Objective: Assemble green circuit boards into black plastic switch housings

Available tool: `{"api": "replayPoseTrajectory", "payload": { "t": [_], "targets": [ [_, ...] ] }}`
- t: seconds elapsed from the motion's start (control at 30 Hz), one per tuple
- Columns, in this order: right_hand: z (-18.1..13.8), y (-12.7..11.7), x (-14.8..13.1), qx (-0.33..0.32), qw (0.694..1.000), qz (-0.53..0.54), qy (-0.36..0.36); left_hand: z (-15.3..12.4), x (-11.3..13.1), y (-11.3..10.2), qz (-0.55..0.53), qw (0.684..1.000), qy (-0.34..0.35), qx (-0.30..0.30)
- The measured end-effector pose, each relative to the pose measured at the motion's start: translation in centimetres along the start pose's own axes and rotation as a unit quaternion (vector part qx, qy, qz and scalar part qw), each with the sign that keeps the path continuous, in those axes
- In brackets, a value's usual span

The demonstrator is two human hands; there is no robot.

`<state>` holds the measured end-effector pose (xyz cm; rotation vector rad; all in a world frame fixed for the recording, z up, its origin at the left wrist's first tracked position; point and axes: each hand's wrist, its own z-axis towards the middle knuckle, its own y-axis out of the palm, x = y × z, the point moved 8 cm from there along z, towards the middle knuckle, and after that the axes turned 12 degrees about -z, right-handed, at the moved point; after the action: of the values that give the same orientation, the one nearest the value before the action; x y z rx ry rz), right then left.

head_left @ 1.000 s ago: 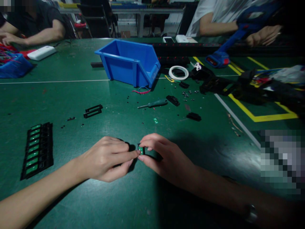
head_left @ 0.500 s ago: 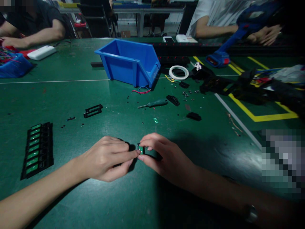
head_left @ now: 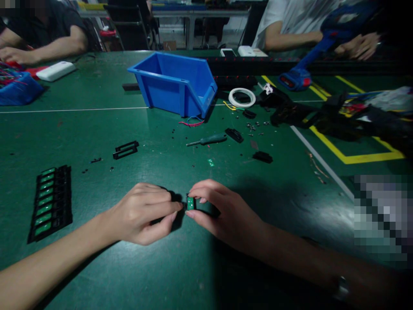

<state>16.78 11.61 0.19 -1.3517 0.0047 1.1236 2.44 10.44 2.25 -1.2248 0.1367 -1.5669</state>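
Observation:
Between the thumb and fingers of my right hand (head_left: 222, 209) is a small green circuit board (head_left: 190, 203) with a dark edge, upright at the middle of the table. My left hand (head_left: 146, 214) is just left of it, fingers curled and index fingertip pointing at the board's dark edge. A narrow gap lies between that fingertip and the green face. Whether the curled fingers hold anything is hidden. To the left lies a black tray (head_left: 63, 198) with a row of several green boards. Beyond my hands a loose green board piece (head_left: 211, 162) lies flat.
A blue bin (head_left: 167, 92) stands at the back, with a screwdriver (head_left: 213, 139) before it. Black frames (head_left: 125, 150), black parts (head_left: 262, 156), small screws (head_left: 253, 126) and a white tape roll (head_left: 241, 98) lie about. A blue cordless tool (head_left: 295, 79) is back right. Two people sit opposite.
My left hand has drawn back slightly to the left, its index fingertip moving off the board and uncovering more of the green face. My right hand has stayed in place with the board.

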Motion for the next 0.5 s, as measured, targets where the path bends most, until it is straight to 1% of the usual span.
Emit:
{"api": "replayPoseTrajectory", "payload": {
  "t": [0.17,0.27,0.37,0.5],
  "targets": [
    [0.1,-0.1,-0.2,0.002,1.0,-0.007,-0.008,0.2,-0.2,0.2,0.006,1.0,-0.011,-0.016],
    [-0.3,-0.4,-0.3,0.0,0.999,-0.029,-0.015,0.2,-0.3,0.2,0.024,0.999,-0.019,-0.018],
    [-1.2,-1.1,-0.3,-0.002,0.997,-0.073,-0.035,0.1,0.0,0.2,0.047,0.999,0.005,-0.01],
    [-1.7,-1.8,-0.5,-0.004,0.987,-0.128,-0.095,-0.2,0.5,0.4,0.069,0.996,0.048,-0.02]
  ]
}}
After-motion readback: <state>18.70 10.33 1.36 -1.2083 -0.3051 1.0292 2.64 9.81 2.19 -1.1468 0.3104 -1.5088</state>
